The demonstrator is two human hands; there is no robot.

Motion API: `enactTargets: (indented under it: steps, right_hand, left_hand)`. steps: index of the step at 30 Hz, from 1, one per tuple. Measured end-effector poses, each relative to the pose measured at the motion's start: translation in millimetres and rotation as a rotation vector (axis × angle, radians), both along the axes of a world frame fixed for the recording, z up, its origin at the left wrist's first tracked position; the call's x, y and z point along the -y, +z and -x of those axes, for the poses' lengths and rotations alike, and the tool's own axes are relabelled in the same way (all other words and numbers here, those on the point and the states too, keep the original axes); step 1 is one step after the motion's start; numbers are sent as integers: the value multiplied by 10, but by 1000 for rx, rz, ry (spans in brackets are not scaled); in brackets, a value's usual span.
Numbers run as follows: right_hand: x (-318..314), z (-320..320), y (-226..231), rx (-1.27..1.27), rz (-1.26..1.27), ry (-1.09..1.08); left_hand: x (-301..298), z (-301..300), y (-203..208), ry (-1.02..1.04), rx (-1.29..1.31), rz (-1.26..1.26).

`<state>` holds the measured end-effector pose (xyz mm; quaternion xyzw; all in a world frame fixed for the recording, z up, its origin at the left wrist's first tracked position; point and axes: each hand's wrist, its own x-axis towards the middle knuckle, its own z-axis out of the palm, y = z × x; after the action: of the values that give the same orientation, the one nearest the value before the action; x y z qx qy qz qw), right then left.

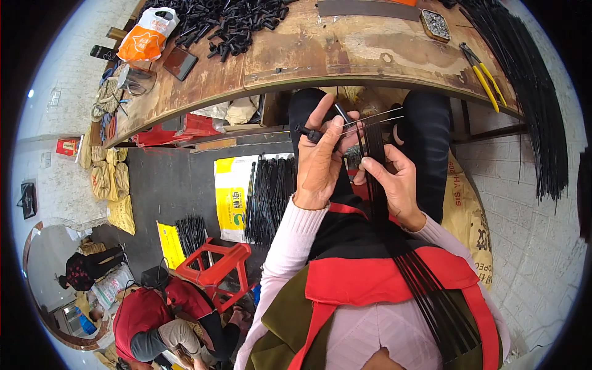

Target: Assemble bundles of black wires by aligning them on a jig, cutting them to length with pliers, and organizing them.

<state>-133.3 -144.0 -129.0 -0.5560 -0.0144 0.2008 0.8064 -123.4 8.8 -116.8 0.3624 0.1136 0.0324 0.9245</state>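
Note:
My left hand (319, 154) is closed around short black plastic fittings (309, 134), and one fitting's end sticks up by the fingertips. Thin pale wires (383, 116) reach from these fingers across to the right. A bundle of long, flat black strips (404, 253) hangs between my hands and trails over my lap to the lower right. My right hand (394, 182) pinches the bundle near its upper end with thumb and fingers. How the wires meet the strips is too small to make out.
On the wooden bench (345, 52) ahead lie a heap of black fittings (228, 24), yellow-handled pliers (484, 77), a phone (180, 63) and a small tin (435, 26). More black strips (524, 80) hang off its right end. A red stool (219, 271) and a bent-over person (145, 314) are at lower left.

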Motion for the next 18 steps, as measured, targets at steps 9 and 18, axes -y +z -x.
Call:
enactTargets:
  steps: [9,18]
  right_hand:
    - [-10,7,11,10,17,-4]
    - [-12,8,30,11,7,-1]
  left_hand:
    - [-20,-7,-42,42,-19,-33]
    - [-18,7,-50,26,-75,38]
